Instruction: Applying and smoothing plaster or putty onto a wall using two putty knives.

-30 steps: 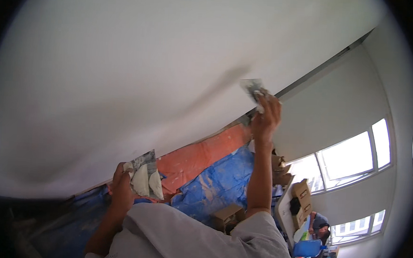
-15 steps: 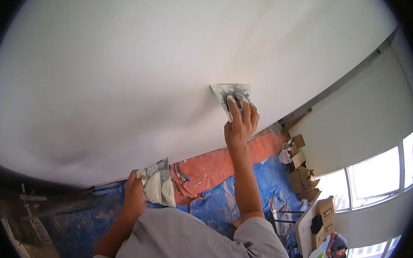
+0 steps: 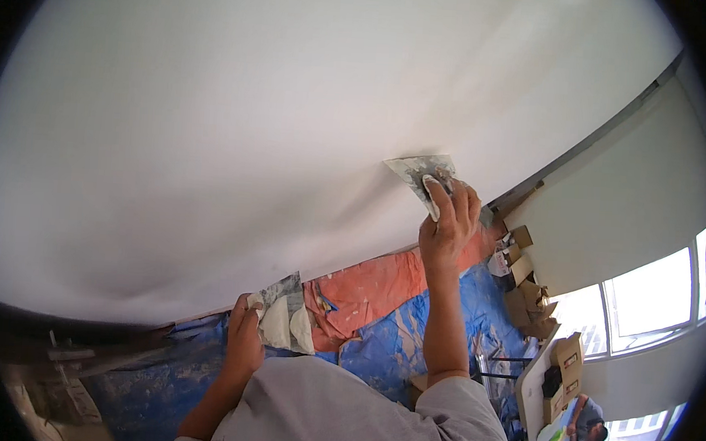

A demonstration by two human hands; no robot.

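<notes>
My right hand [image 3: 452,218] is closed around a wide putty knife [image 3: 422,170], its blade smeared with whitish filler. The knife's far edge meets the white wall [image 3: 237,124]. Lower and to the left, my left hand [image 3: 245,333] grips a second putty knife [image 3: 291,285], which carries thick cream lumps of filler [image 3: 278,325]. This one is apart from my right hand, near the wall's bottom edge. The handles of both tools are mostly hidden by my fingers.
Red sheeting [image 3: 365,294] and blue tarpaulin [image 3: 394,340] cover the floor along the wall. Cardboard boxes [image 3: 526,300] stand at the right, near a table [image 3: 530,393]. Another person [image 3: 589,421] is at the lower right, by the windows [image 3: 656,279].
My right hand and its putty knife have moved right and slightly down along the wall. My left hand keeps its loaded knife and appears slightly further right as the view shifts.
</notes>
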